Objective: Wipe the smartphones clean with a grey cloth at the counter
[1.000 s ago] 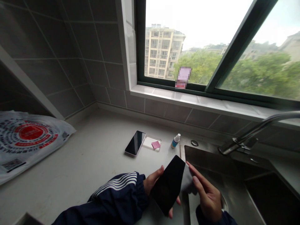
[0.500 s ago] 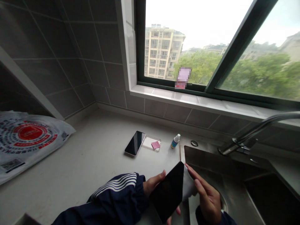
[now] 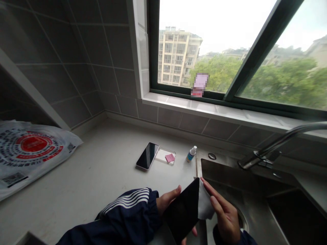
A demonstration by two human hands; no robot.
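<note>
Black smartphone (image 3: 181, 212) slants between both hands (image 3: 166, 200), long axis rising rightward.

The left arm is covered by a dark navy jacket sleeve (image 3: 127, 217), across which three white stripes (image 3: 125, 199) are printed. The same navy fabric is seen at the right cuff (image 3: 217, 235). The left hand (image 3: 166, 200) and right hand (image 3: 224, 217) are bare.
</note>
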